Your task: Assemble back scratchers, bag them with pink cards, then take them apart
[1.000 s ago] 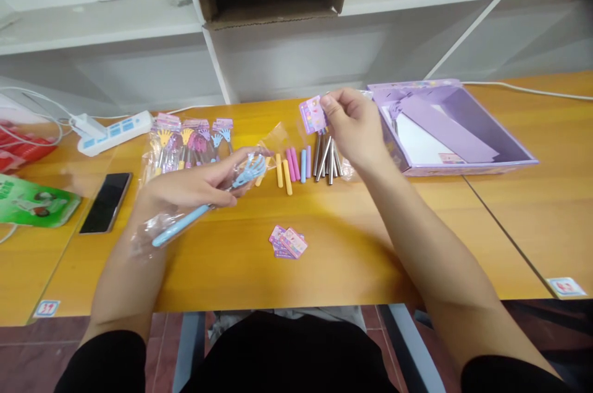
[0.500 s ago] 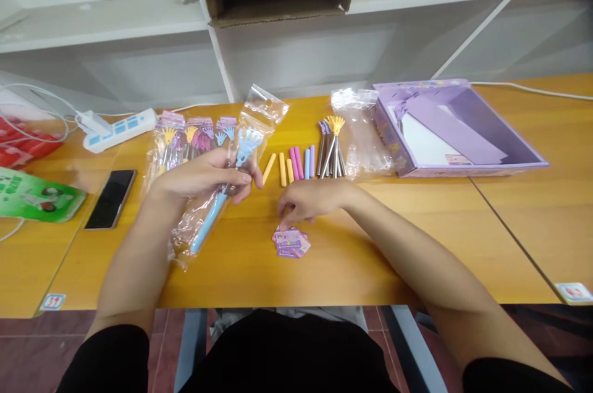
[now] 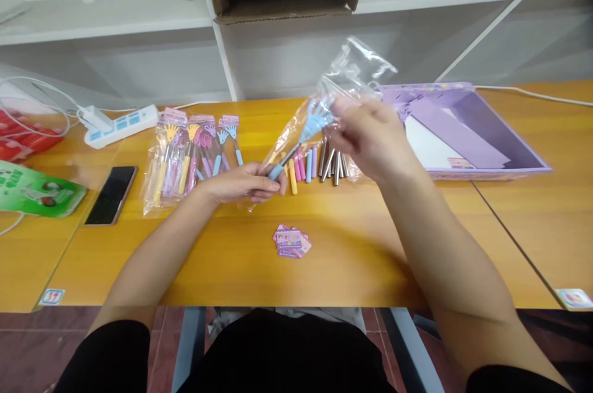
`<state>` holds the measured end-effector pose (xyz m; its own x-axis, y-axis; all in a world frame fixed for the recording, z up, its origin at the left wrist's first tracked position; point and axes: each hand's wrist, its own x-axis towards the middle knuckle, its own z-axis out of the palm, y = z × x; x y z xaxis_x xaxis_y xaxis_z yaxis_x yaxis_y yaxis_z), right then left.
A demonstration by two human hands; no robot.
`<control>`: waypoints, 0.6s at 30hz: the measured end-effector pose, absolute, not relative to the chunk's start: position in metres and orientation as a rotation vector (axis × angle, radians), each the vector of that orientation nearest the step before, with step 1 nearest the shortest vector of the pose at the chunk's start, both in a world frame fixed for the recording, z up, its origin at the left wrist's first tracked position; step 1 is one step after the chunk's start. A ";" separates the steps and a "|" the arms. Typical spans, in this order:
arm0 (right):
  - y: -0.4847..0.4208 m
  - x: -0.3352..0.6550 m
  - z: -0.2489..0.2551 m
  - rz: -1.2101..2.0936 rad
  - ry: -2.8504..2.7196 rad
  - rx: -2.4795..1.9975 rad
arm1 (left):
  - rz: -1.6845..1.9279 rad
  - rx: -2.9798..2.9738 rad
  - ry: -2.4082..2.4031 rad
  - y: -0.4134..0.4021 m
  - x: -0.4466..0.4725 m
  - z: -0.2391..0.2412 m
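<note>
A light-blue hand-shaped back scratcher (image 3: 315, 121) with a metal rod lies tilted inside a clear plastic bag (image 3: 356, 65). My left hand (image 3: 248, 183) is closed round its blue handle, through the film. Up by the scratcher's head, my right hand (image 3: 373, 139) grips the bag near its upper end; whether it also pinches a card is hidden. Below them on the table is a small pile of purple and pink cards (image 3: 291, 241). Behind the held bag lie coloured handle tubes (image 3: 309, 166) and metal rods (image 3: 334, 167), partly covered.
Several bagged back scratchers (image 3: 188, 164) lie at the left, near a power strip (image 3: 125, 126) and a phone (image 3: 111, 195). A purple box (image 3: 500, 124) stands at the right. An open cardboard box (image 3: 285, 13) rests on the shelf above.
The bagged blue back scratcher has moved right and up, its bag top now farther right. My right hand has left the card pile and risen to the bag.
</note>
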<state>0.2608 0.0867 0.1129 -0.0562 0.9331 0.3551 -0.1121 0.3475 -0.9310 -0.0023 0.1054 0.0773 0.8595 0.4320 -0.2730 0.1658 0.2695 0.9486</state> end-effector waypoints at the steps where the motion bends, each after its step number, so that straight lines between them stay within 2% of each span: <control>1: 0.088 0.265 0.116 0.991 -1.302 -0.828 | 0.157 1.321 0.540 0.106 -0.004 0.077; 6: 0.091 0.282 0.133 0.502 -1.164 -0.816 | 0.075 1.411 0.518 0.110 -0.004 0.073; 8: 0.090 0.291 0.140 0.410 -1.109 -0.768 | 0.084 1.424 0.511 0.110 -0.002 0.072; 11: 0.088 0.303 0.148 0.502 -1.058 -0.700 | 0.089 1.401 0.530 0.109 -0.001 0.071; 15: 0.090 0.303 0.144 0.832 -1.173 -0.766 | 0.137 1.365 0.569 0.109 -0.003 0.071; 18: 0.097 0.307 0.140 0.789 -1.235 -0.788 | 0.111 1.382 0.584 0.111 -0.005 0.071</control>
<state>0.3066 0.0966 0.1399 0.1519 0.8564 0.4935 -0.0883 0.5090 -0.8562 -0.0048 0.1109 0.0709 0.8541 0.4069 -0.3239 0.2591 0.2069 0.9434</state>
